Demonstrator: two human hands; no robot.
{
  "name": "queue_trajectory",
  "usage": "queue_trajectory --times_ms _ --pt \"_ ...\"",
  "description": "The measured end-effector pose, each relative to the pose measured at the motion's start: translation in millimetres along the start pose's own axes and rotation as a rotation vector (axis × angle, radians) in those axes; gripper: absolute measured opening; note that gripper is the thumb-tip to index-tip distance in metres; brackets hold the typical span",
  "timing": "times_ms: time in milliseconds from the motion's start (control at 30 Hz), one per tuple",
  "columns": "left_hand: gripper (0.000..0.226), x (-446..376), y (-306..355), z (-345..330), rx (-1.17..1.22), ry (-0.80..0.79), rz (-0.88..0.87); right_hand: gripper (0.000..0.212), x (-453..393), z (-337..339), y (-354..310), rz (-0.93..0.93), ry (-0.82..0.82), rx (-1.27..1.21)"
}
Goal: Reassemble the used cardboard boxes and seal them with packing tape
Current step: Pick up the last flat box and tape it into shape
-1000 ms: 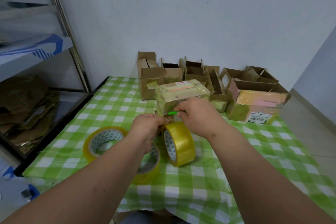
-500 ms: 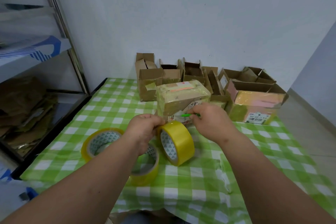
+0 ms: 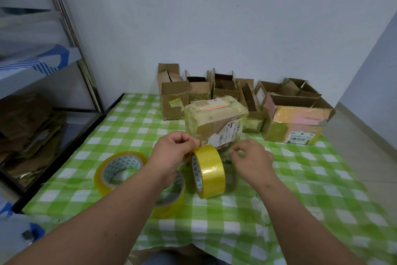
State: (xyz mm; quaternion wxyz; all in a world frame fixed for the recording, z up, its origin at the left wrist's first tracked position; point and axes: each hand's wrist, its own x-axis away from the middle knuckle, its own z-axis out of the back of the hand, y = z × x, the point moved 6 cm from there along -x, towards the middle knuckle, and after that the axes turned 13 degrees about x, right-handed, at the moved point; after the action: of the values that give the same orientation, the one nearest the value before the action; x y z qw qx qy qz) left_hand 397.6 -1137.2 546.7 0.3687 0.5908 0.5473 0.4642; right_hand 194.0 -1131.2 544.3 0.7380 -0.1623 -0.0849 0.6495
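A small cardboard box (image 3: 214,121) wrapped in yellowish tape stands at the middle of the green checked table (image 3: 322,189). Just in front of it a yellow packing tape roll (image 3: 209,171) stands on edge. My left hand (image 3: 174,154) pinches the roll at its top, next to the box's lower front corner. My right hand (image 3: 252,160) hovers to the right of the roll with its fingers curled in. The tip of a small green tool (image 3: 229,160) shows under them. I cannot tell whether a strand of tape runs between the hands.
Two more tape rolls lie at the left: one (image 3: 120,168) tilted, one (image 3: 171,199) under my left wrist. Several open used boxes (image 3: 175,103) line the back wall, with a larger one (image 3: 296,124) at the right. A metal shelf with flattened cardboard (image 3: 28,133) stands at the left.
My right hand with the green tool has moved from the box's front down and to the right, away from the roll. My left hand has stayed at the top of the roll.
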Motion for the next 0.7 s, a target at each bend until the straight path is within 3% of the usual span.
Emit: queue_trajectory --times_ms 100,233,400,500,533,700 --pt "0.024 3 0 -5 -0.014 -0.064 -0.020 0.019 14 10 -31 0.054 -0.078 -0.553" --pt "0.014 11 3 -11 -0.057 -0.122 -0.064 0.020 19 2 -45 0.037 -0.160 -0.753" --pt "0.016 23 10 -14 -0.184 -0.041 -0.182 0.018 25 -2 -45 -0.053 -0.145 -0.868" --pt "0.052 28 16 -16 -0.270 -0.056 -0.246 0.020 30 -2 -46 -0.088 -0.157 -0.880" --pt "0.054 30 19 -18 -0.335 -0.064 -0.288 0.021 32 -3 -46 -0.097 -0.162 -0.896" --pt "0.026 41 21 -23 -0.640 -0.153 -0.417 0.022 40 -2 -46 -0.057 -0.168 -0.921"
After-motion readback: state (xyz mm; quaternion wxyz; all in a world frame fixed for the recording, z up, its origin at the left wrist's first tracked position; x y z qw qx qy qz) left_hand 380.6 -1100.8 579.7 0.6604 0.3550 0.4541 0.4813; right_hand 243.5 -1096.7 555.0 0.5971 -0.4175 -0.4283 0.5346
